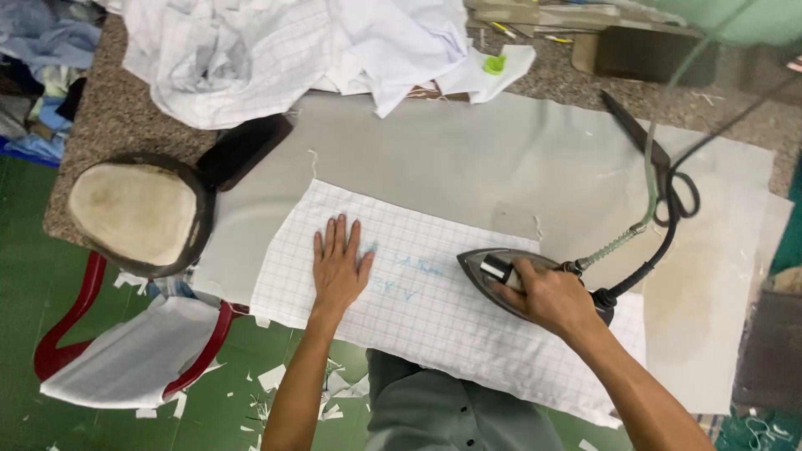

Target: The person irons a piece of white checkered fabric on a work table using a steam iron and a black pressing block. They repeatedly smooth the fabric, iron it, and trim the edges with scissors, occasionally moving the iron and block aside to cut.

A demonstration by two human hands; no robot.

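Observation:
A white checked fabric piece (434, 309) with faint blue marks lies flat on the grey ironing cloth (451, 159). My left hand (338, 267) presses flat on the fabric's left part, fingers spread and pointing away from me. My right hand (547, 296) grips the handle of a dark steam iron (493, 271), whose pointed tip faces left toward my left hand. The iron rests on the fabric. A green hose (647, 175) and a black cord (660, 250) run from the iron's rear to the upper right.
Black scissors (660, 167) lie at the right on the cloth. A heap of white fabric (276, 50) covers the far edge. An oval padded pressing block (134, 213) sits left. A red chair (71, 330) holds folded white cloth (138, 355); paper scraps litter the green floor.

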